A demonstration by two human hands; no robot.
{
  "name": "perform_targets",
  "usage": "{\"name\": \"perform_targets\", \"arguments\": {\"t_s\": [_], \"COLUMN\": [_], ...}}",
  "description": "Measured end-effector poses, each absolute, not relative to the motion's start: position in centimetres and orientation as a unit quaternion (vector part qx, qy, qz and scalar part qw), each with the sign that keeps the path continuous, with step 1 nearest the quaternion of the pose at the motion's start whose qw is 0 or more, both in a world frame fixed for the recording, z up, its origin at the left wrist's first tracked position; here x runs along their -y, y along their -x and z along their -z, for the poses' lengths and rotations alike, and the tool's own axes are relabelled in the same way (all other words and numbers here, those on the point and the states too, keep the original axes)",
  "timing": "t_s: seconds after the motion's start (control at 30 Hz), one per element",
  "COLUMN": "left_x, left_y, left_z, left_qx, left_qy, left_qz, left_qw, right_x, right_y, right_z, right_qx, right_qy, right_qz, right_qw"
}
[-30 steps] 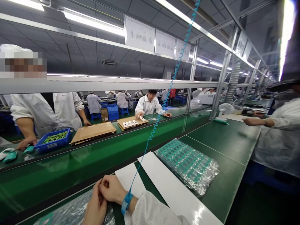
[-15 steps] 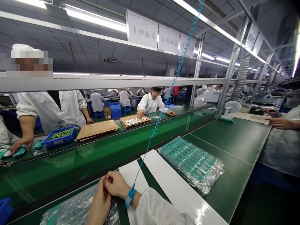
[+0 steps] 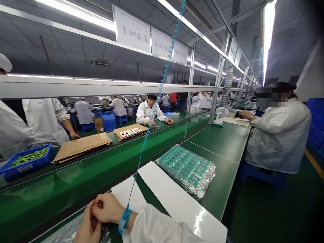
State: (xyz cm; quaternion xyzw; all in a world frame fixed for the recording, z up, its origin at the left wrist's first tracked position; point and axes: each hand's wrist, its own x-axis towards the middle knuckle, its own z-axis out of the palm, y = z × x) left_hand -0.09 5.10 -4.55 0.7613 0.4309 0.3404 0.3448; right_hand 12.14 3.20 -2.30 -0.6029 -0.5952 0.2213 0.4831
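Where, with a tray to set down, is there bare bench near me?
The widest bare patch is the green bench between the bagged teal parts and the fan. A narrow green strip separates the two white sheets. It's crowded at your hands, over the plastic film.

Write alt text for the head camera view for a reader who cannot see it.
Two clasped bare hands, a blue wrist strap with coiled blue cord on the right one, rest at a green workbench. Beside them lie long white sheets and a clear plastic bag of teal moulded pieces. White-coated workers work along the benches beyond.
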Motion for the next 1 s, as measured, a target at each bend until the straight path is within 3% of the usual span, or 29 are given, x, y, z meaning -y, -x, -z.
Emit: {"name": "perform_targets", "arguments": {"t_s": [1.0], "left_x": [-2.9], "left_y": [-0.5], "left_z": [2.9], "left_qx": [-0.429], "left_qy": [-0.743], "left_qz": [-0.347], "left_qw": [0.379], "right_x": [-2.7], "right_y": [-12.0], "right_z": [1.7], "right_qx": [0.584], "right_qy": [0.595], "right_qz": [-0.264], "right_qw": [0.485]}}
